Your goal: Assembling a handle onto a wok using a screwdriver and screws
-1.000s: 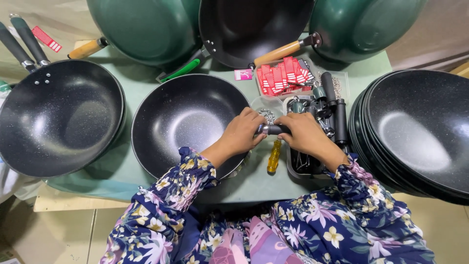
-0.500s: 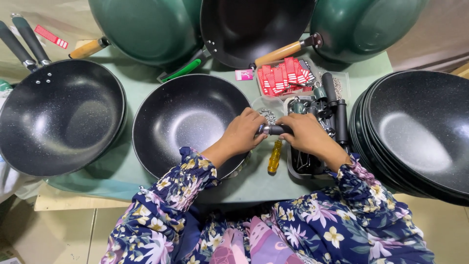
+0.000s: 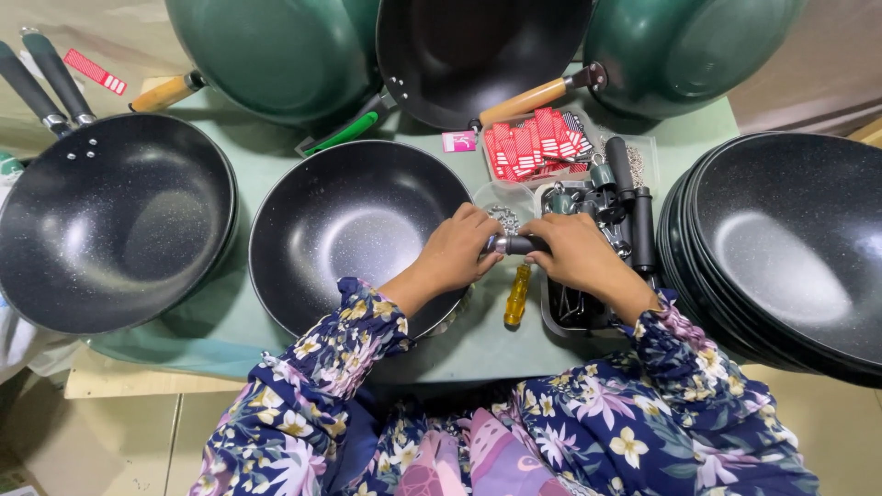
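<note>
Pan handle (image 3: 519,244) between both curled hands

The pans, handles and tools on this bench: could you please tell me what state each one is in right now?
Middle black pan: open side up, empty, no handle fitted.
Black handle: gripped by left hand and right hand at the pan's rim.
Left black pan: upright, empty, handle attached.
Stack of black pans: nested, upright.
Yellow screwdriver: lying loose on the table.
Red tags: piled in a clear tray.
</note>
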